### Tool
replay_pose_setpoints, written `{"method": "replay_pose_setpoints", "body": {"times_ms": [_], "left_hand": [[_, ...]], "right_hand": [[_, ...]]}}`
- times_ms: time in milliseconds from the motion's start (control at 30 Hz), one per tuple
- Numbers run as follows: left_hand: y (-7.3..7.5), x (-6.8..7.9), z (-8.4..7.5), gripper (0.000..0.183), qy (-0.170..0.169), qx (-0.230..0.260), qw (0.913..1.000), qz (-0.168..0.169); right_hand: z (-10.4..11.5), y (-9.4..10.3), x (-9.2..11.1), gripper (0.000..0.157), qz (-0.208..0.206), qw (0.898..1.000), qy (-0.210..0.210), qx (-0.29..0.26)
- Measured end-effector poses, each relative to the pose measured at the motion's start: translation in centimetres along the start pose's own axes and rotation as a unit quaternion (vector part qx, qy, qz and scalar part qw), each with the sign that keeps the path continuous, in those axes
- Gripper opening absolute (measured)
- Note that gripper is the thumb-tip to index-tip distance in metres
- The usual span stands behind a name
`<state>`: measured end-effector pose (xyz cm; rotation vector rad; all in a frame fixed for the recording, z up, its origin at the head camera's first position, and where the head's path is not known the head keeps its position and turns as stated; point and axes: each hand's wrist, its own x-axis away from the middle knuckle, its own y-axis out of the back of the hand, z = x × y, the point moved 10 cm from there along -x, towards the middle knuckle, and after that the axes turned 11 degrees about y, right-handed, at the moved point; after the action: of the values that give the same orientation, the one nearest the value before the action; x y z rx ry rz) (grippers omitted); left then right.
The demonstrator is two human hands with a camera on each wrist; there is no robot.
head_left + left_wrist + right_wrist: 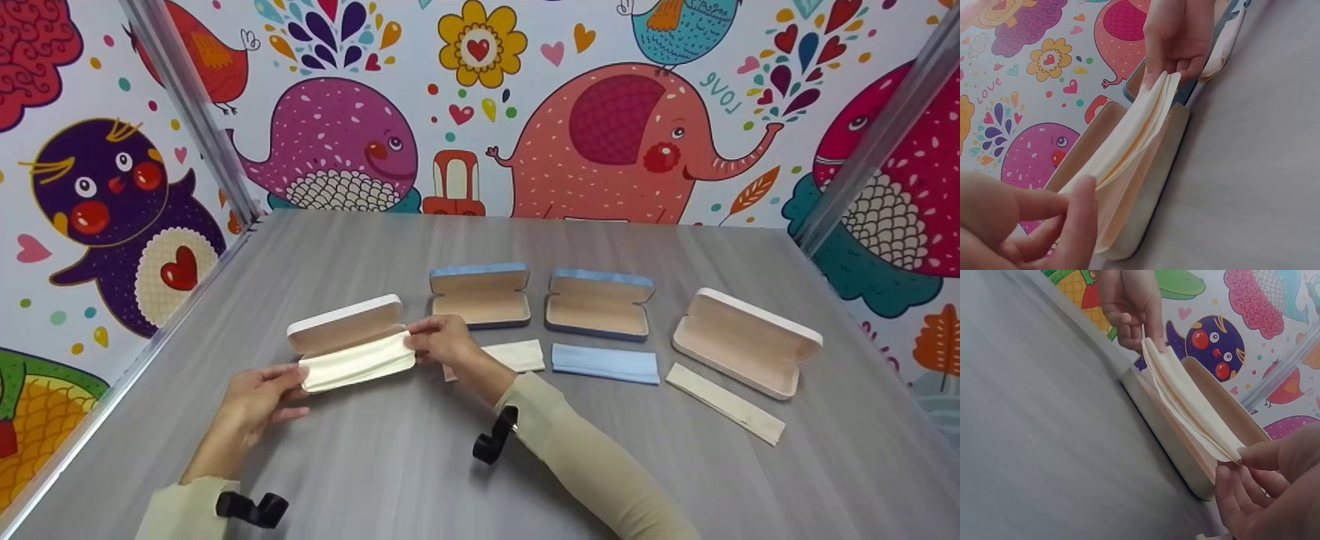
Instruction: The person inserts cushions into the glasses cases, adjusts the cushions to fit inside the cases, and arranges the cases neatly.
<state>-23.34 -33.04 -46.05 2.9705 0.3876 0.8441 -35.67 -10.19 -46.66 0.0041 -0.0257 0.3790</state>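
A folded cream cloth (358,361) is stretched between both hands, just over the tray of an open white glasses case (346,324). My left hand (259,397) pinches the cloth's left end between thumb and fingers. At the other end, my right hand (448,341) pinches it the same way. Both wrist views show the folded cloth (1129,138) in layers above the peach-lined case (1171,439). Whether the cloth touches the lining cannot be told.
Two blue open glasses cases (480,306) (598,306) and another white case (746,343) stand to the right. Before them lie a cream cloth (521,356), a blue cloth (604,363) and a beige cloth (726,403). Patterned walls edge the grey table (360,472).
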Motion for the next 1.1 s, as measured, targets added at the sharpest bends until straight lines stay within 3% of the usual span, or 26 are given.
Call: {"method": "replay_pose_setpoints", "body": {"times_ms": [467, 667, 933, 1100], "left_hand": [[0.7, -1.1, -0.5, 0.043, 0.016, -0.002, 0.9998, -0.012], [1.0, -1.6, -0.4, 0.035, 0.021, -0.024, 0.999, -0.033], [1.4, -2.4, -0.4, 0.042, 0.037, -0.053, 0.9966, -0.051], [1.8, -2.7, -0.2, 0.032, 0.043, -0.062, 0.9951, -0.064]], "right_hand": [[0.6, -0.1, -1.6, 0.015, -0.026, 0.997, 0.005, 0.066], [1.2, -0.1, -2.3, 0.008, -0.041, 0.993, 0.021, 0.113], [1.2, 0.1, -2.5, 0.007, -0.066, 0.987, 0.033, 0.142], [1.1, 0.0, -2.4, 0.007, -0.067, 0.984, 0.038, 0.16]]}}
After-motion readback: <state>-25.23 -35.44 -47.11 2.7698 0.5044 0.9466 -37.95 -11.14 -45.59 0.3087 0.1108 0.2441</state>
